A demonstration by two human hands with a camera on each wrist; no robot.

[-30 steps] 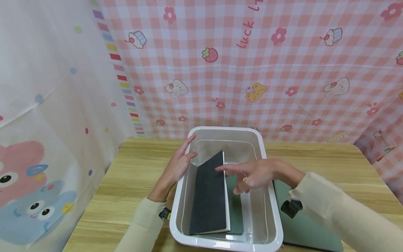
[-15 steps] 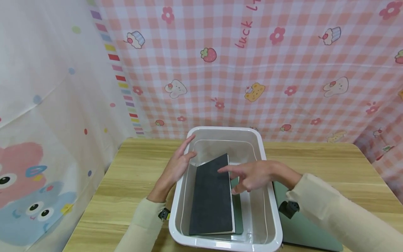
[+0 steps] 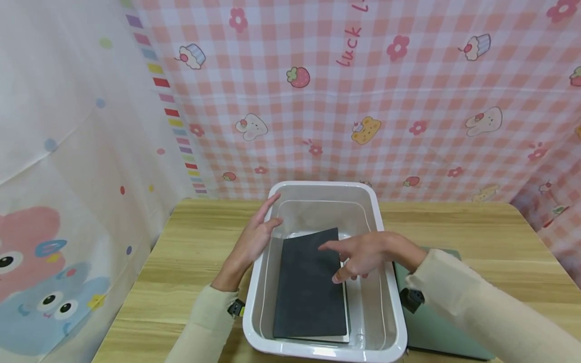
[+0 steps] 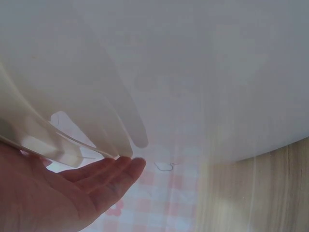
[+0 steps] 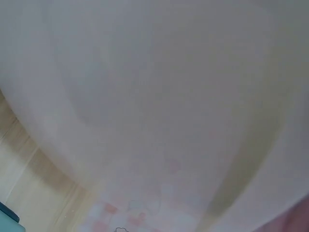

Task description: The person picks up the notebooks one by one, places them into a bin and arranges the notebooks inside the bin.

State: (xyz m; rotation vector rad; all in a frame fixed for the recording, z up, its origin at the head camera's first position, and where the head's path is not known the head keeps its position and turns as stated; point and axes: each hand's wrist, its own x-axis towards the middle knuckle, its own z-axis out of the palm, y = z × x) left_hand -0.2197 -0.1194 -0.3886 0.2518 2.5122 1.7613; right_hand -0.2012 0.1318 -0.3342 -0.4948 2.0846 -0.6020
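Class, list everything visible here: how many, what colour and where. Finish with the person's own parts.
White bin: one, white, on the table
Dark book: one, near-black cover, in the bin
Flat item: one, dull green, right of the bin
Table: one, wood-coloured, under the bin
Checked cloth: pink and white, printed, behind the table
White cloth: cartoon-printed, far left
Wrist devices: two, black, one per wrist
Sleeves: two, cream
Left hand: one, at the bin's left rim
Right hand: one, at the book's right side
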